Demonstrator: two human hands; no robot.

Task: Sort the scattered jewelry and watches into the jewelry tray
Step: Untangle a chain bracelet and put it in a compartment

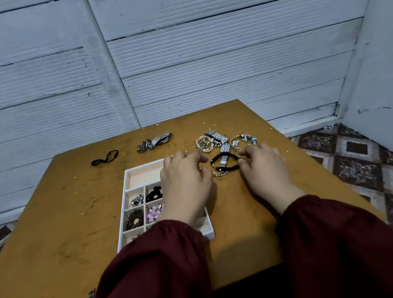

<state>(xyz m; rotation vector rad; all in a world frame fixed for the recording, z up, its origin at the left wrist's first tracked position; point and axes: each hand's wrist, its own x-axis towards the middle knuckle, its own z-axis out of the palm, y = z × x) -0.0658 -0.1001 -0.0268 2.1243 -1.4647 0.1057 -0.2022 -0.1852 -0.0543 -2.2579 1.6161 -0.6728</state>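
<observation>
Right fingertips were curled in against the right edge of the black bead bracelet; they touched it, but whether they pinched it could not be told. Across the gap, the left fingertips bent down just beside the bracelet's left edge, and any grip there was hidden too. The bracelet lay flat on the table between the two hands, draped over a silver watch band, with a silver chain at its near edge.

The left hand hung over the right part of the white jewelry tray, while the right hand sat on bare wood, dark red sleeves behind both. In the tray's small compartments were a silver piece, black beads, a brown bead bracelet and pink beads.

Farther back on the table were a peach bead bracelet, a silver watch, a bangle with blue charms, a thin ring, another watch beside dark chain links, and a black hair tie off to the left.
</observation>
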